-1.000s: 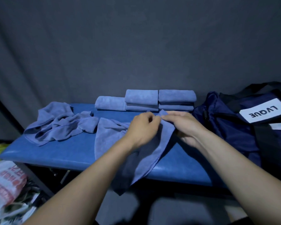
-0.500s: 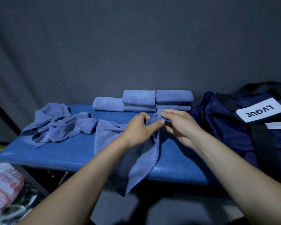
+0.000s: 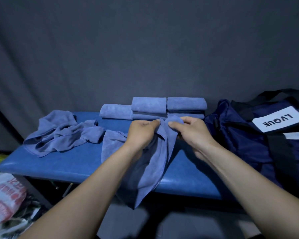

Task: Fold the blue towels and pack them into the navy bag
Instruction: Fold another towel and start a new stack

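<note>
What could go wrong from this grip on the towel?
1. Both the left hand and right hand pinch the towel at one bunched spot, so it may fold unevenly.
2. Its tail hangs over the bench edge and could drag it down if released.

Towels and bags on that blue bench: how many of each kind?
Folded towels at the back: 5
Towel held by left hand and right hand: 1
Crumpled towel heap, number unclear: 1
Navy bag: 1
Total: 8
</note>
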